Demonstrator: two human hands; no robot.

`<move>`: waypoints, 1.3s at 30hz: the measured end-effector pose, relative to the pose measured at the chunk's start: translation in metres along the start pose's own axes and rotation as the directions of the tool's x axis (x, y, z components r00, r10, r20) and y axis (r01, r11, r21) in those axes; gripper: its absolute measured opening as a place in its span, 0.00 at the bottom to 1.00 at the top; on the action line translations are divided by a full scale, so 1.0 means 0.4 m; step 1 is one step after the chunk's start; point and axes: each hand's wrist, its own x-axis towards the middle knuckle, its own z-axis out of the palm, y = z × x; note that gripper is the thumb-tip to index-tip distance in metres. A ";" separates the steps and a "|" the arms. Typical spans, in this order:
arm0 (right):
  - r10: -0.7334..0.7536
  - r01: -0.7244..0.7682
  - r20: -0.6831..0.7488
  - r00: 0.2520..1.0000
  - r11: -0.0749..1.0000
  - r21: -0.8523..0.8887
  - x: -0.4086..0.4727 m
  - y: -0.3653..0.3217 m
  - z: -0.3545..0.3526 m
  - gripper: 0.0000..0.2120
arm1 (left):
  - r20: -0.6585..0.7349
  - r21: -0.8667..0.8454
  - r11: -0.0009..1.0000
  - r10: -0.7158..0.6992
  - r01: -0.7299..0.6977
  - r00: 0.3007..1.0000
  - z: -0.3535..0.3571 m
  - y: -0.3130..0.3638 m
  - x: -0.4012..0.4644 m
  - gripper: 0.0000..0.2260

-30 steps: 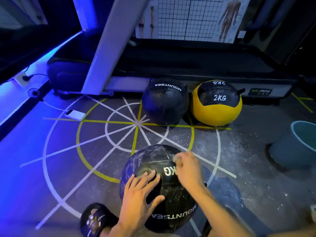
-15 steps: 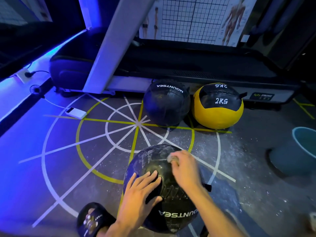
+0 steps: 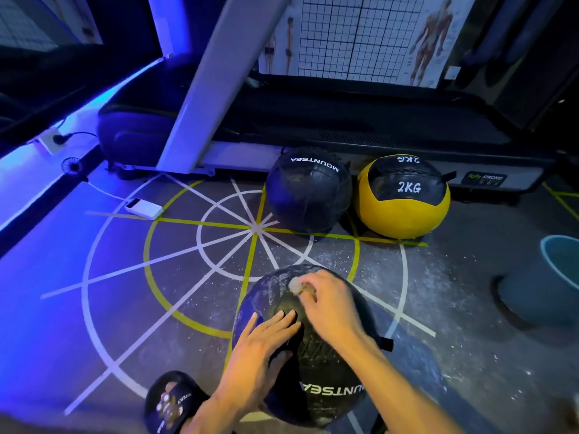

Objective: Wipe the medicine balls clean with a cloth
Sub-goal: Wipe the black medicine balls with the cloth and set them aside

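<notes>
A black medicine ball (image 3: 326, 364), dusted white on its far left side, sits on the floor right in front of me. My left hand (image 3: 263, 349) lies flat on its near left side with straight fingers. My right hand (image 3: 329, 302) grips a small pale cloth (image 3: 296, 285) and presses it against the top of the ball. Most of the cloth is hidden under the fingers. Two more balls rest farther back by the treadmill: a black one (image 3: 308, 191) and a yellow and black one marked 2KG (image 3: 404, 198).
A treadmill (image 3: 360, 126) with a slanted white post (image 3: 219, 79) runs along the back. A teal bucket (image 3: 554, 277) stands at the right. A white power bank (image 3: 144, 208) with a cable lies on the floor at left. My slippered foot (image 3: 170, 402) is at bottom left.
My right hand has slid the cloth leftward across the top of the ball. My left hand stays flat on the near side of the ball.
</notes>
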 end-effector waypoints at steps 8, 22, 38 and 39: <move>-0.282 0.268 -0.050 0.958 0.944 -0.190 -0.052 0.008 -0.019 0.14 | -0.274 0.044 0.998 -0.020 0.034 0.962 0.023 0.007 -0.005 0.12; -0.277 0.327 0.211 0.938 0.907 -0.264 0.045 0.009 -0.022 0.11 | -0.264 -0.058 0.997 0.041 -0.058 0.964 0.064 0.015 0.016 0.15; -0.299 0.392 0.353 0.886 0.892 -0.227 0.050 -0.049 0.018 0.12 | -0.218 0.175 0.977 0.161 -0.124 0.963 0.052 0.008 0.027 0.12; -0.342 0.454 0.413 0.844 0.865 -0.212 0.047 -0.060 0.018 0.11 | -0.198 0.207 0.972 0.158 -0.116 0.967 0.043 0.011 0.026 0.12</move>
